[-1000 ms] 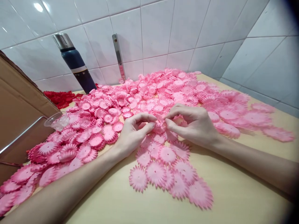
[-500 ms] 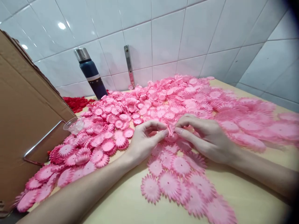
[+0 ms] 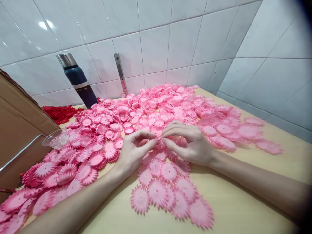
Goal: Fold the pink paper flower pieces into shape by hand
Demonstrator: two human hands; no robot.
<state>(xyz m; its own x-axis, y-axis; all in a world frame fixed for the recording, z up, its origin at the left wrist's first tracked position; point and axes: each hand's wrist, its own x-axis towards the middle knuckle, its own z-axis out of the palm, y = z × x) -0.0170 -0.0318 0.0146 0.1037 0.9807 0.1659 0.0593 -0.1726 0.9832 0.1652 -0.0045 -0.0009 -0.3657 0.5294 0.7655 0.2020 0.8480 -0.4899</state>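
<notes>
My left hand (image 3: 134,151) and my right hand (image 3: 188,143) meet fingertip to fingertip over the middle of a wide pile of pink cut-out flower petals (image 3: 151,113). Both pinch at a small pink petal piece (image 3: 159,140) between thumb and forefinger. The piece is mostly hidden by the fingers. Flat pink flowers (image 3: 168,191) lie spread just in front of the hands on the pale wooden table (image 3: 243,208).
A dark blue flask with a steel cap (image 3: 78,81) stands by the tiled wall. Red petals (image 3: 59,112) lie beside it. A cardboard box (image 3: 17,126) with a metal rod rises at the left, and a clear plastic cup (image 3: 55,138) lies next to it.
The hands have stayed pinched together at the same spot in the pile. Only the camera has shifted, swinging the view sideways and back.
</notes>
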